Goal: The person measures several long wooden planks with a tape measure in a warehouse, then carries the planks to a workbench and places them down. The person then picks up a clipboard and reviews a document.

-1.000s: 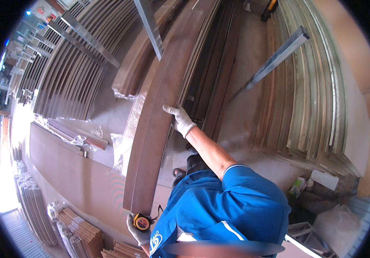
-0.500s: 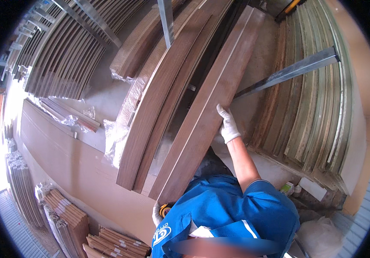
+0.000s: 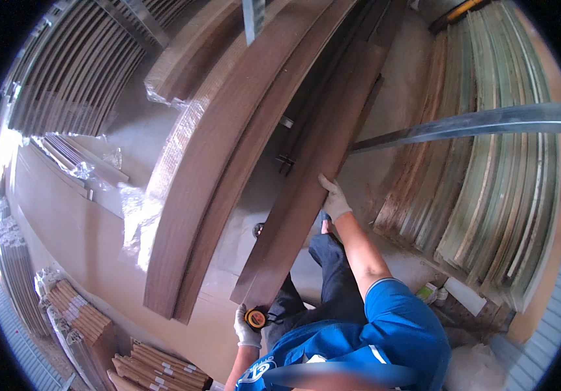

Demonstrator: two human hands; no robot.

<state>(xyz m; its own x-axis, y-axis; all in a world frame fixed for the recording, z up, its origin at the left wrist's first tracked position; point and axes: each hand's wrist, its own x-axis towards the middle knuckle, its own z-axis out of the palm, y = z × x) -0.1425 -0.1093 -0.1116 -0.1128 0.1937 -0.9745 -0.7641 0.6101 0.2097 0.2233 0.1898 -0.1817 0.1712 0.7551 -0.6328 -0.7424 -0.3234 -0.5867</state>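
Observation:
A long dark brown plank slants from the near middle toward the far right. My right hand, in a white glove, is closed on its right edge, with the thumb on the upper face and the other fingers hidden beneath. At the near end, my gloved left hand is closed around a yellow and black tape measure. That hand sits right at the plank's end; whether its fingers also grip the wood, I cannot tell. A thin pale line runs along the plank near its end.
Brown boards with plastic wrap lie stacked to the left. A metal upright juts across on the right, before a rack of greenish sheets. Bundled brown lengths lie near left. A small round dark object rests beside the plank.
The plank has turned and dropped lower, its far end now closer to the other boards. Both hands have moved with it, and my legs now show beneath. The tape measure is in fuller view.

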